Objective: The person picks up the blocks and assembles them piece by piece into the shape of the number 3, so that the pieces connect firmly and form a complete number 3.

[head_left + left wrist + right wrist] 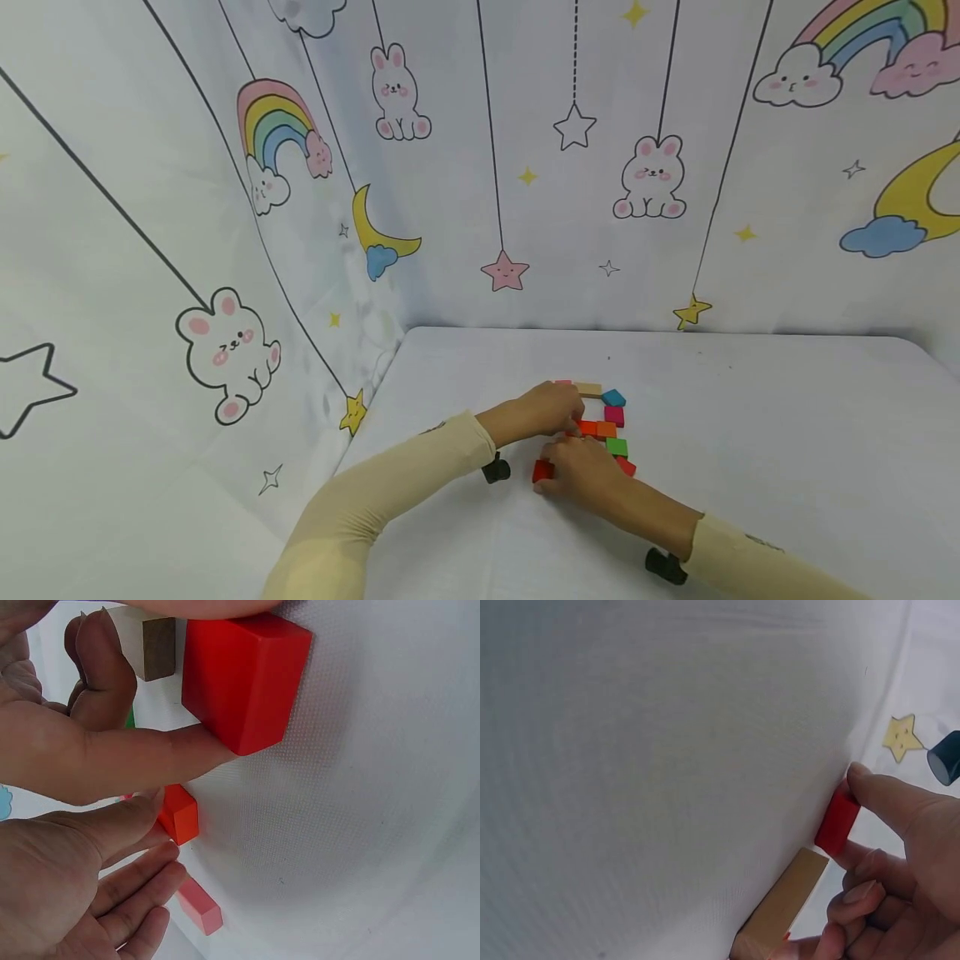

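My right hand pinches a red block between thumb and finger at the near left of a block outline on the white table. Close up in the left wrist view, the red block lies on the cloth. A wooden block lies beside it in the right wrist view. Farther back, my left hand pinches an orange-red block between thumb and fingers, at the left end of a short row with an orange block. A pink block lies beyond the left hand's fingers.
The outline continues with a tan block, a blue block, a magenta block, a green block and another red block. A cartoon-printed white curtain stands behind the table.
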`<state>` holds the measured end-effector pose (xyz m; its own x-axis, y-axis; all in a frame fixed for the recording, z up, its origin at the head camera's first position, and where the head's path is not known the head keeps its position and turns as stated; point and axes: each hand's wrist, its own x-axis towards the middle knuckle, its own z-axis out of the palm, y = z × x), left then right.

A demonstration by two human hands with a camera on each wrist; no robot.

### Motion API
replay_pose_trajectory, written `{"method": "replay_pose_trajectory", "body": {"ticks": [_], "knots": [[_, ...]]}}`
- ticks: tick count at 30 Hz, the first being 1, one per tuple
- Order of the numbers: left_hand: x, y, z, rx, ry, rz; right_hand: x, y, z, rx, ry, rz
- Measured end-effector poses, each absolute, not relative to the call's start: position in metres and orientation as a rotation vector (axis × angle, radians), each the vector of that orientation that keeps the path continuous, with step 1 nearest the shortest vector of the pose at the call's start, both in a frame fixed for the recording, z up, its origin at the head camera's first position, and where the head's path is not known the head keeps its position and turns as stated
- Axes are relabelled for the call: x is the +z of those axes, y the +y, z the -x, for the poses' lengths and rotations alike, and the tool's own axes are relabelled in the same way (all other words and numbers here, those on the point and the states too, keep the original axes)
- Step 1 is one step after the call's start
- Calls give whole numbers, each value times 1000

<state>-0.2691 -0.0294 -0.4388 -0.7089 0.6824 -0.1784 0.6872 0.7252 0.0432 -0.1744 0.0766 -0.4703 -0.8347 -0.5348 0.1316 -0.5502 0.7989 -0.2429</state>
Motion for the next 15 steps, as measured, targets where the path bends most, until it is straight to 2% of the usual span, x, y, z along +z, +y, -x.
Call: {"method": "replay_pose_trajectory", "body": {"ticks": [15], "knots": [[-441, -31, 269, -30, 2756, -1108, -469, 91, 172, 451, -2950, -843]]}}
